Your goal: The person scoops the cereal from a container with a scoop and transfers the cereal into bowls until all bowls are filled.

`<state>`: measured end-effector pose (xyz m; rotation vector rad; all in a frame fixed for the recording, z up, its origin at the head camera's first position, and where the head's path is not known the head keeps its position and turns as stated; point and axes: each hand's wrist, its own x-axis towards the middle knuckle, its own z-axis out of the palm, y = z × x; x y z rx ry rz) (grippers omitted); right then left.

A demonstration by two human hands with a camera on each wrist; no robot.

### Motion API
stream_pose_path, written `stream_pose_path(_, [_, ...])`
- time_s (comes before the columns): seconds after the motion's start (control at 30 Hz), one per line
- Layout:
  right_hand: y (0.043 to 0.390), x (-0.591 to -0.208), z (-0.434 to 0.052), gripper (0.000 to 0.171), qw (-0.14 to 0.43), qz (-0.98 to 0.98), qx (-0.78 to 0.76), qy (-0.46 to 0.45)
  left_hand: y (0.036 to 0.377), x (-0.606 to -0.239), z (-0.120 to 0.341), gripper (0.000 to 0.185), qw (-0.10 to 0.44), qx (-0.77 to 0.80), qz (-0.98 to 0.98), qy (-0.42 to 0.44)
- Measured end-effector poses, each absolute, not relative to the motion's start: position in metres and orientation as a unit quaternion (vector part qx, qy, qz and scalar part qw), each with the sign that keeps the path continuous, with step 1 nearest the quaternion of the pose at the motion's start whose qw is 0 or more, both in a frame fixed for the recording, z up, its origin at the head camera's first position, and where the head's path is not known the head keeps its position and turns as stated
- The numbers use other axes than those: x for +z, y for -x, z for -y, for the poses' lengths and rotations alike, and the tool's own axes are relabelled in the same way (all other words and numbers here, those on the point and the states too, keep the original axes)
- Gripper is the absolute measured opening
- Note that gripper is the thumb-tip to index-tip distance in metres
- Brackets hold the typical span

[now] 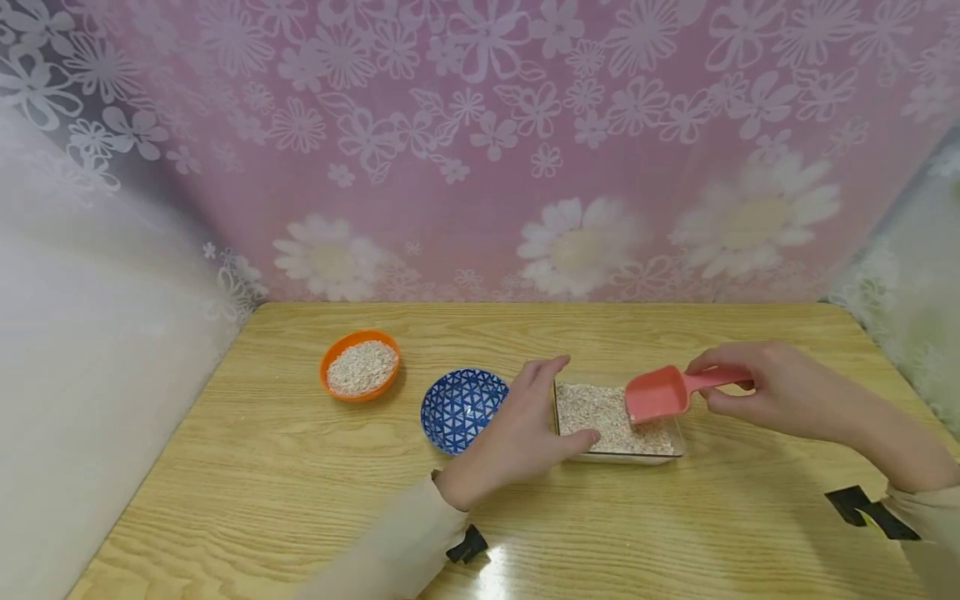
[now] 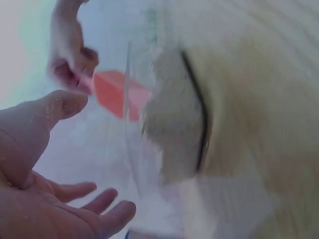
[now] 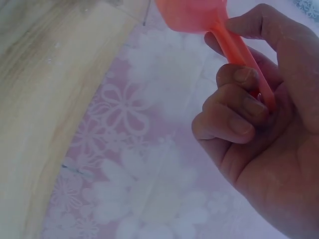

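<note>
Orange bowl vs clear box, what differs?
Shape: the orange bowl is round; the clear box is rectangular.
Colour: the bowl is orange; the box is see-through.
Use: the scoop in the right hand reaches into the box; the bowl stands apart.
Both hold pale flakes.

Everything is carried by a wood-grained tabletop (image 1: 300, 492), light yellow-brown, with its grain run crosswise in front of the hands. Between the left hand (image 1: 521, 429) and the right hand (image 1: 772, 387), a clear rectangular container (image 1: 622, 459) filled with pale flakes is set directly on the wood. Just beside the left hand, on its outer side, a round blue-and-white triangle-patterned bowl (image 1: 457, 408) is placed, its near right part hidden by that hand. Farther out to the left of the left hand, and beyond it, a flake-filled orange bowl (image 1: 360, 397) is stood, well apart from the container. A bright glare (image 1: 492, 573) is reflected nearer the body than the left hand.
</note>
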<state>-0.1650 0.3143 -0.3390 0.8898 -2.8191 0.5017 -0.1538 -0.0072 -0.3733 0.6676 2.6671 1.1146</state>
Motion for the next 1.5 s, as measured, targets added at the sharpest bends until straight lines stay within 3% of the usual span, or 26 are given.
stream_pose_path(0.33, [0.171,-0.323,-0.301,0.026,0.048,0.942,0.112,-0.311,0.152,-0.398,-0.019,0.131,0.123,0.367,-0.91,-0.149])
stream_pose_path(0.5, [0.173,-0.314,-0.294,0.021,0.039,0.945,0.08,-0.314,0.157,-0.406,-0.022,0.139,0.144,0.357,-0.913,-0.136])
stream_pose_path(0.93, [0.177,-0.304,-0.271,0.008,-0.029,0.962,0.012,-0.273,0.164,-0.409,-0.03,0.14,0.159,0.359,-0.907,-0.152])
stream_pose_path(1.27, [0.181,-0.322,-0.281,0.017,-0.023,0.954,0.059,-0.293,0.165,-0.411,-0.029,0.142,0.171,0.374,-0.9,-0.144])
stream_pose_path(1.5, [0.179,-0.344,-0.297,0.018,-0.062,0.941,0.164,-0.291,0.167,-0.414,-0.026,0.138,0.164,0.38,-0.898,-0.148])
